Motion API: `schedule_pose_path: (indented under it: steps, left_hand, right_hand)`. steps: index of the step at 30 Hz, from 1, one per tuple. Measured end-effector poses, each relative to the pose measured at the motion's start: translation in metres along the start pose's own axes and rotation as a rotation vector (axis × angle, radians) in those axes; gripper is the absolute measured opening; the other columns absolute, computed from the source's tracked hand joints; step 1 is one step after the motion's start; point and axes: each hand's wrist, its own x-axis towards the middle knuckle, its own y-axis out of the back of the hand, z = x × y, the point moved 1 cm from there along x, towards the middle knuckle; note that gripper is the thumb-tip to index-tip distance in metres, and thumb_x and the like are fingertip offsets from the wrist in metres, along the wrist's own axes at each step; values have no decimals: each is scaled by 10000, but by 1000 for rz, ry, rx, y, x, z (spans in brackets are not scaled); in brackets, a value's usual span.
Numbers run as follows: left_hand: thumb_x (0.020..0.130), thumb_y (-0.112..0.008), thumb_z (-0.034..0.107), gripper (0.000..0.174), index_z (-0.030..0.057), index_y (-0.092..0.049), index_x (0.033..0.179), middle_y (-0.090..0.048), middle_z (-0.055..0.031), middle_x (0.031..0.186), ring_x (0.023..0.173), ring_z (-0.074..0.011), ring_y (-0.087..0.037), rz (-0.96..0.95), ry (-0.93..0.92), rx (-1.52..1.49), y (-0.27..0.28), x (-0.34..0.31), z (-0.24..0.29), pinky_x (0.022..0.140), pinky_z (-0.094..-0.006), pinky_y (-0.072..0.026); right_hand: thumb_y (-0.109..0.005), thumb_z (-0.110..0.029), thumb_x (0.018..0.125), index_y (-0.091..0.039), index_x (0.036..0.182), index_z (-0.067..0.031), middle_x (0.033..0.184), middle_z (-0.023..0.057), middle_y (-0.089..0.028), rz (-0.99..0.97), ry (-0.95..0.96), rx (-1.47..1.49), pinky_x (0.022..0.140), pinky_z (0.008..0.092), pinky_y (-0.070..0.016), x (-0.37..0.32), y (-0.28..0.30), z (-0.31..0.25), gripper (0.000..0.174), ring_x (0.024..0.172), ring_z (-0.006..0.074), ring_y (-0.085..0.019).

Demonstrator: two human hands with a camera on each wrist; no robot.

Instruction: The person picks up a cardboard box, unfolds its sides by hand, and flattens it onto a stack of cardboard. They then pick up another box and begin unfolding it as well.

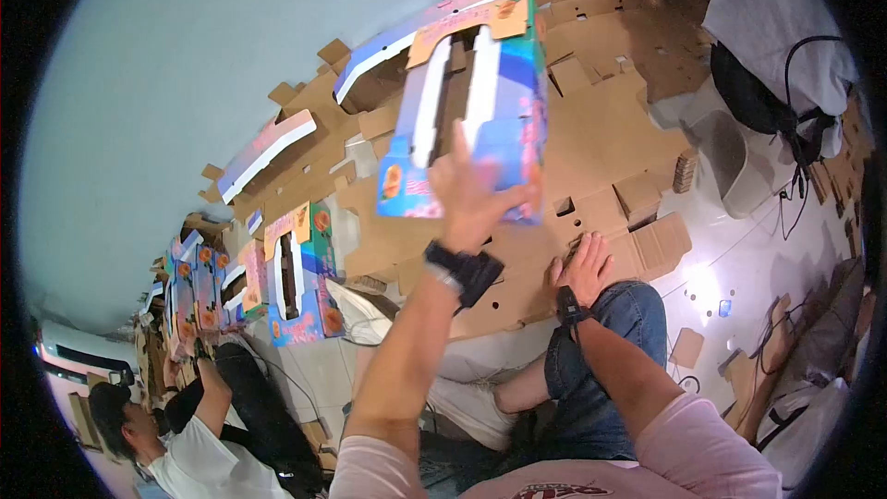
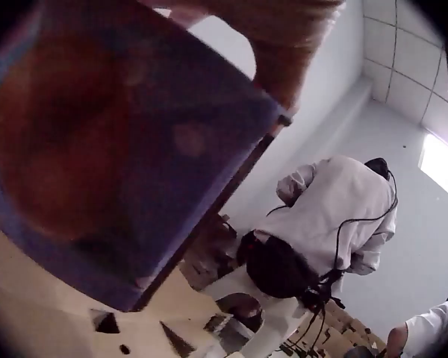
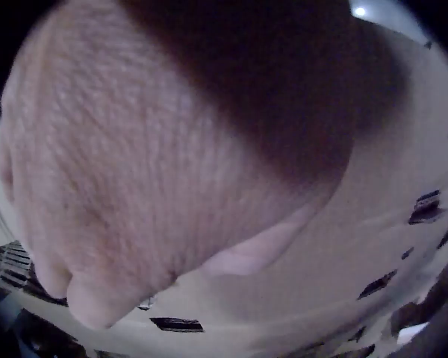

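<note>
Beside a pale wall [image 1: 222, 65], brown cardboard [image 1: 614, 125] covers a tiled floor [image 1: 676, 314] as a person's left hand [image 1: 468, 196] grips the near end of a colourful box [image 1: 514, 115] over it, thumb spread from forefinger, remaining fingers blurred. The right hand [image 1: 586, 265] rests on the cardboard, fingers straight. Similar boxes [image 1: 312, 268] stand left, near another person [image 1: 208, 448].

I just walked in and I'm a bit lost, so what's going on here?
A person's left hand holds a colourful printed box over spread-out cardboard, while the right hand rests on that cardboard. The box has a long opening between white-edged flaps. Off to the left, similar boxes stand near another person in a dark cap and white shirt.
</note>
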Motion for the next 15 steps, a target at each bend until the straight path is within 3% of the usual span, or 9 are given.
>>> schedule_pose_path:
  steps: [1, 5, 7, 9, 11, 12, 14, 15]
  left_hand:
    - [571, -834, 540, 1288, 36, -108, 1508, -119, -317, 1515, 1419, -441, -101, -10, 72, 116, -14, 5, 12, 1141, -522, -73]
    - [601, -799, 576, 1228, 65, -145, 1507, -207, -291, 1489, 1412, -464, -82, -44, -8, 417, -60, -20, -15, 1123, -579, -104]
    - [656, -781, 553, 1179, 62, -138, 1514, -52, -348, 1512, 1427, -465, -15, -181, 113, 417, -57, -59, -52, 1135, -540, -45]
    - [690, -762, 535, 1141, 108, -111, 1524, -31, -282, 1547, 1426, -472, -16, -226, 168, 310, -48, -109, -102, 1098, -642, -22]
    - [696, -757, 528, 1154, 103, -82, 1530, 7, -269, 1560, 1432, -466, 8, -179, 345, 604, -35, -158, -143, 1093, -647, -11]
    - [696, -757, 528, 1154, 103, -82, 1530, 7, -269, 1560, 1432, -466, 8, -168, 362, 607, -26, -177, -155, 1093, -647, -11]
    - [689, -753, 538, 1180, 120, -47, 1536, 31, -250, 1569, 1439, -452, 28, -118, 661, 554, -9, -211, -172, 1091, -649, 1]
    - [689, -753, 538, 1180, 120, -47, 1536, 31, -250, 1569, 1439, -452, 28, -106, 679, 552, -4, -218, -170, 1091, -649, 1]
  right_hand:
    - [-609, -390, 811, -299, 1460, -36, 1532, 152, -281, -16, -10, 12, 1169, 503, -97, 3, 0, 0, 802, 1444, 299, -193]
    - [-594, -382, 812, -323, 1446, -18, 1528, 157, -287, -47, -20, 36, 1167, 505, -105, 9, 5, -1, 780, 1442, 296, -202]
    - [-592, -382, 812, -319, 1448, -18, 1528, 158, -287, -67, -32, 47, 1166, 507, -109, 1, 8, -6, 781, 1442, 295, -203]
    - [-589, -382, 813, -315, 1450, -18, 1528, 159, -287, -82, -23, 38, 1164, 508, -112, -3, 7, -3, 783, 1441, 294, -204]
    - [-585, -379, 813, -308, 1454, -21, 1528, 160, -286, 11, 21, -2, 1161, 513, -124, 1, 1, 0, 784, 1439, 291, -212]
    - [-586, -372, 812, -302, 1455, -19, 1524, 166, -292, 23, 25, -4, 1156, 517, -136, 1, 0, 0, 787, 1436, 294, -220]
    - [-586, -365, 814, -300, 1455, -14, 1521, 169, -298, 27, 35, -2, 1155, 519, -137, 0, -2, 2, 784, 1435, 296, -223]
    - [-587, -357, 816, -299, 1454, -10, 1518, 172, -303, 41, 28, -5, 1154, 520, -138, 0, -3, 2, 782, 1433, 299, -225]
